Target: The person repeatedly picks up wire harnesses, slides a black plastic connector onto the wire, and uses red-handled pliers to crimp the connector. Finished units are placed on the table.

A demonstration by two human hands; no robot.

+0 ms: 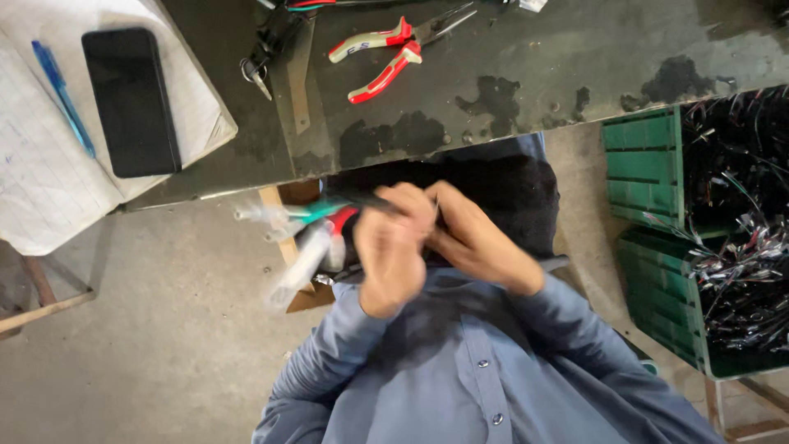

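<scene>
Both my hands are together below the edge of the dark workbench [526,74], in front of my blue shirt. My left hand [389,251] is closed around a bundle of wires [308,234] with green, red and white ends that sticks out to the left, blurred by motion. My right hand [477,238] presses against the left hand from the right, fingers curled on the dark part of the same bundle. Where exactly each finger grips is hidden.
Red-and-white-handled pliers [386,53] lie on the workbench. At the left, a black phone [131,99] and a blue pen [64,99] rest on an open notebook [33,164]. Green crates [649,164] full of wire pieces stand at the right. A cardboard box [283,242] sits under the bench.
</scene>
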